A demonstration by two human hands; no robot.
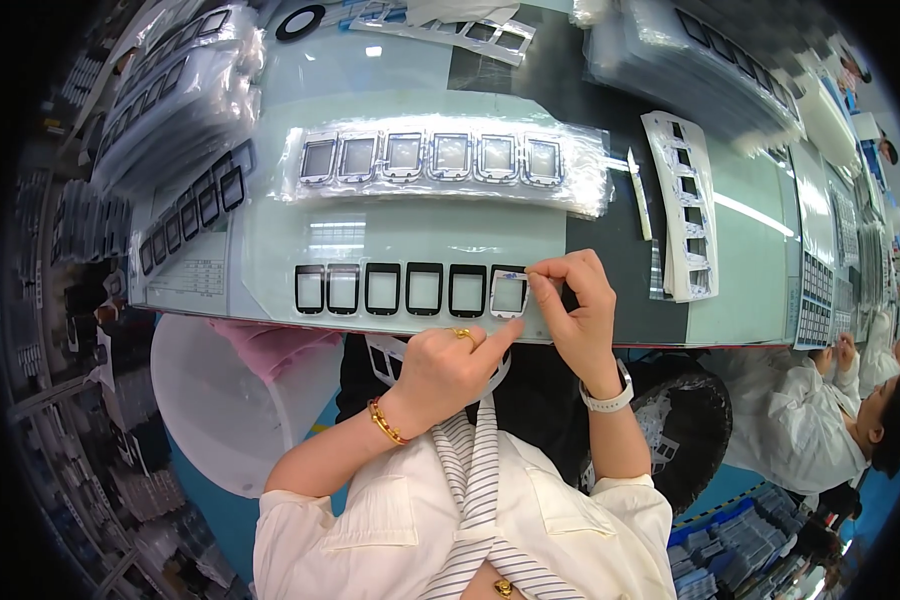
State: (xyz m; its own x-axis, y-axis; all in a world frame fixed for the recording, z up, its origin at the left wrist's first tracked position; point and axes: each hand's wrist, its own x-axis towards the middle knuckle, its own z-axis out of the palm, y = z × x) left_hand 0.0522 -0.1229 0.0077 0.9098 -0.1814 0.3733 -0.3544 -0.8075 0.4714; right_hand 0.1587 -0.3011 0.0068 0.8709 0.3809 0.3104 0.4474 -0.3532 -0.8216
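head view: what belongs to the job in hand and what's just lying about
Likely job:
- white frame, touched by the right hand
- five black frames beside it

Likely just lying about:
- pale pen-like tool
- black ring
- pink cloth

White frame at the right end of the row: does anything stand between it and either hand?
Nothing visible does. The right hand has its fingertips at the white frame's upper right corner; the left hand's index finger is at its lower edge. The nearest black frame lies leftward.

Single head-worn wide fisheye view; looks down; hands [442, 366] and tabletop [450, 234] near; bends toward rim
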